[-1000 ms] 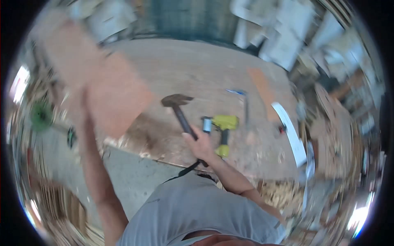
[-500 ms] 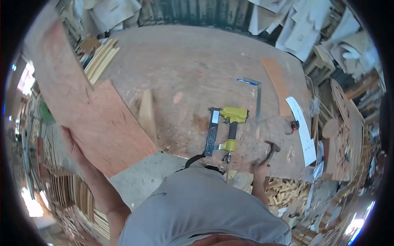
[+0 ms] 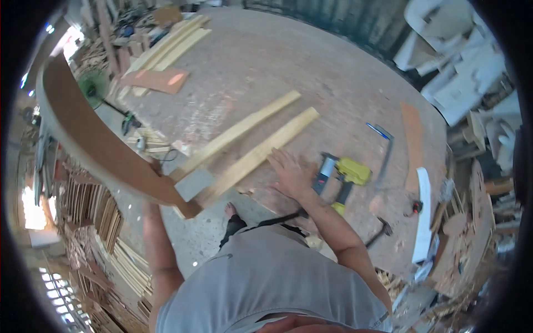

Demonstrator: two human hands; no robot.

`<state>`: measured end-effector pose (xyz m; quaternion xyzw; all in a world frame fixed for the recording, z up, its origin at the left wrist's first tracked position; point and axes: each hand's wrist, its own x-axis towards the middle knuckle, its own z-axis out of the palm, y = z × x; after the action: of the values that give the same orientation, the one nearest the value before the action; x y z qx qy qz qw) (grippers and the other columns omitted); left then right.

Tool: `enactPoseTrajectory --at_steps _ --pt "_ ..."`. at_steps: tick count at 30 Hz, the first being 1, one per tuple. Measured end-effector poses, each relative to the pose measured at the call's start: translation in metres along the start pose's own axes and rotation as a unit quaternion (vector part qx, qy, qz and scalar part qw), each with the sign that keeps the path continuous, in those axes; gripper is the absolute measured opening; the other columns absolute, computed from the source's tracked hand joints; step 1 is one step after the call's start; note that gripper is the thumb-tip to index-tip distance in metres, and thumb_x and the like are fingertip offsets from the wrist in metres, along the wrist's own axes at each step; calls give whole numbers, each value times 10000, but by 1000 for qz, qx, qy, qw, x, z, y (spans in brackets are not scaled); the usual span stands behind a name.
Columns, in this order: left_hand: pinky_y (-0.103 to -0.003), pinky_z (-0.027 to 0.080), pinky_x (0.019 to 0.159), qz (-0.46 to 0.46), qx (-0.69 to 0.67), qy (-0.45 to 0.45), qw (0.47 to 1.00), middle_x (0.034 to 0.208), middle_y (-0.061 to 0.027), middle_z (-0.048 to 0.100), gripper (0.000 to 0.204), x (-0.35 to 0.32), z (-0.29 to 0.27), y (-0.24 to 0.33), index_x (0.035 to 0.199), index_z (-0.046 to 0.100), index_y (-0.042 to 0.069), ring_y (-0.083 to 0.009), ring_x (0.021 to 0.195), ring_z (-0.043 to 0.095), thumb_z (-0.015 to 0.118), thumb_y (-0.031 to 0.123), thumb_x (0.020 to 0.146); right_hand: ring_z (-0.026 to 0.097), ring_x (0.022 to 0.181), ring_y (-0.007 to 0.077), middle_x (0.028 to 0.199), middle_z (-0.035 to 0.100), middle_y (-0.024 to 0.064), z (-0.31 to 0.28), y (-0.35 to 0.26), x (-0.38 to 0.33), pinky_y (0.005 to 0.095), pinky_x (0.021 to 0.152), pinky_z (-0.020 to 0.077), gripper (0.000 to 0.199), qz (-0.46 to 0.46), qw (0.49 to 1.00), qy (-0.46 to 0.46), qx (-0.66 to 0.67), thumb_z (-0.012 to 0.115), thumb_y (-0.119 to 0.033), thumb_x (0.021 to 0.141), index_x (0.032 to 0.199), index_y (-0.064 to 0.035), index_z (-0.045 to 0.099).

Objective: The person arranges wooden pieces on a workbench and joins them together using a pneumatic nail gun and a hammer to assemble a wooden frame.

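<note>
A long reddish-brown plywood panel point(image 3: 94, 144) stands tilted on edge at the left, bowed in this view. My left hand point(image 3: 157, 168) is closed on it near its lower end, mostly hidden behind the panel. From that end two pale wooden strips, a far strip point(image 3: 239, 130) and a near strip point(image 3: 266, 144), run side by side over the table's edge. Whether they are fixed to the panel, I cannot tell. My right hand point(image 3: 291, 175) lies with fingers spread, fingertips at the near strip. Just right of it is a yellow-green nail gun point(image 3: 353, 171) with a black magazine.
The worktable point(image 3: 266, 61) also bears a hammer point(image 3: 381, 232) at its near edge, a metal square point(image 3: 385, 158), a blue pen point(image 3: 377, 131), a brown template strip point(image 3: 412, 144) and a white one point(image 3: 423, 216). Wooden sticks point(image 3: 177, 47) lie far left. A green fan point(image 3: 91, 86) stands beyond the panel.
The panel has turned from broad face up to on edge, bringing the two strips into clear view. My right hand has left the hammer and moved to the near strip. The view has swung left.
</note>
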<state>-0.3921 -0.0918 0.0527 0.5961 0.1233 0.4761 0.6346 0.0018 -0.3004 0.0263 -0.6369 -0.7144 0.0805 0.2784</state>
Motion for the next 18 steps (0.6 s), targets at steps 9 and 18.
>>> enactPoseTrajectory --at_steps 9,18 --pt "-272 340 523 -51 -115 152 980 484 -51 445 641 -70 -87 -1 623 504 67 -151 500 407 200 536 936 341 1218 332 1215 446 143 133 -32 71 488 1050 211 723 -10 972 -231 -31 769 -342 589 1200 -97 471" --pt "-269 320 467 -157 -15 251 955 469 -23 406 483 45 -140 -18 577 449 108 -133 458 372 341 372 968 452 1018 319 1063 503 132 160 -63 84 433 886 367 589 24 987 -157 6 745 -271 630 1141 -73 528"
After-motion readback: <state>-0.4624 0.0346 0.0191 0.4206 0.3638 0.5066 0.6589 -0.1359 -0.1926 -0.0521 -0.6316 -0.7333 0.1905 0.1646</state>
